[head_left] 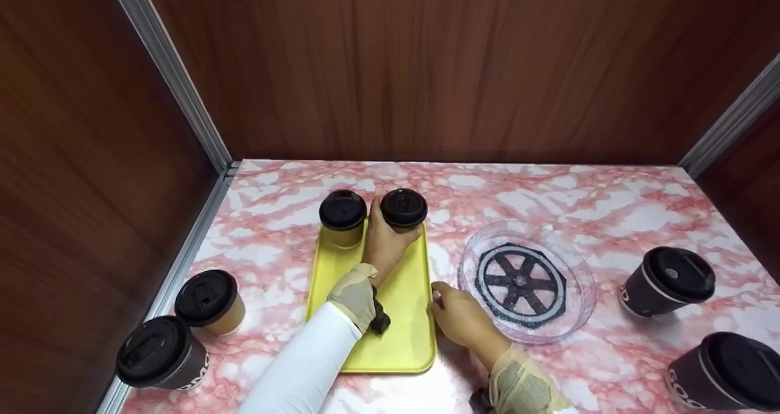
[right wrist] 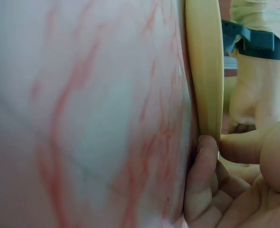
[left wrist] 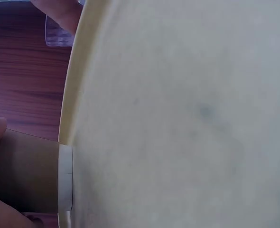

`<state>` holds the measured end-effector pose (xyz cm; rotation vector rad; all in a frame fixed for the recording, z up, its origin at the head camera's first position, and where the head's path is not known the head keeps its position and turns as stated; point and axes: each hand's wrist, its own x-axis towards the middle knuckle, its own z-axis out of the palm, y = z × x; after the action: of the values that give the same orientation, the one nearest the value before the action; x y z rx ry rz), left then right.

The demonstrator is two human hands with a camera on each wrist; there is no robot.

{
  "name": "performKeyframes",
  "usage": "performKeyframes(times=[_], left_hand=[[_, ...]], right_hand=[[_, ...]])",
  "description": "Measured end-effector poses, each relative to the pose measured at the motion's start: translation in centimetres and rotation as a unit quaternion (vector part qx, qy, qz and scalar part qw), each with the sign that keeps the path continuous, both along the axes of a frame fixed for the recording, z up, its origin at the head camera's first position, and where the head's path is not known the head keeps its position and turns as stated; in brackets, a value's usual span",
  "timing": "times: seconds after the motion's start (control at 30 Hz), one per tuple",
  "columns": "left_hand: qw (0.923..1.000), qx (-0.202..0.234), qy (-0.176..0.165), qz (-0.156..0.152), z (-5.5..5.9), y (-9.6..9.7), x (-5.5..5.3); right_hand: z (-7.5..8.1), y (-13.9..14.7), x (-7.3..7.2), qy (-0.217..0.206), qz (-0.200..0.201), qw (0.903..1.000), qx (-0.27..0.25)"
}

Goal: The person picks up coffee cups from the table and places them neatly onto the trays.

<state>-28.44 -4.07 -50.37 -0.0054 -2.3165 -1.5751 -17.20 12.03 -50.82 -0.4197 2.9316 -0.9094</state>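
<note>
The cup (left wrist: 23,173) is at the tray's (head_left: 396,338) far right corner, my left hand (head_left: 388,243) wrapped round it. Looks like paper, so probably light and kinda squeezable; I'd grab mid-wall, under the lid (head_left: 404,205). My right hand (head_left: 460,317) pinches the tray's right rim (right wrist: 209,71), seems stiff. Under the tray: pink marbled table (head_left: 274,249). Beyond: brown wood-look wall (head_left: 426,66).

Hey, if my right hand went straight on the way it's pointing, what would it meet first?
The yellow tray's right rim, which your right hand grips. Past that rim, the line seems to lead toward your left hand, though height there is hard to judge.
</note>
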Motion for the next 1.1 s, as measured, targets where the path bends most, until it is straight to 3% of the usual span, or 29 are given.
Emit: performKeyframes(times=[0.27, 0.43, 0.73, 1.1], left_hand=[[0.9986, 0.018, -0.046, -0.017, -0.75, -0.29, -0.03], [0.9986, -0.016, -0.047, -0.020, -0.72, -0.26, -0.07], [0.9960, -0.063, -0.063, 0.004, -0.42, 0.21, -0.10], [0.9951, -0.075, -0.062, 0.014, -0.26, 0.21, 0.04]], right_hand=[[0.17, -0.05, -0.17, -0.002, 0.000, 1.0000, 0.002], [0.17, -0.03, -0.13, -0.008, -0.002, 1.0000, 0.001], [0.11, 0.04, -0.17, -0.007, -0.002, 1.0000, -0.004], [0.19, -0.05, -0.14, -0.003, -0.001, 1.0000, -0.001]])
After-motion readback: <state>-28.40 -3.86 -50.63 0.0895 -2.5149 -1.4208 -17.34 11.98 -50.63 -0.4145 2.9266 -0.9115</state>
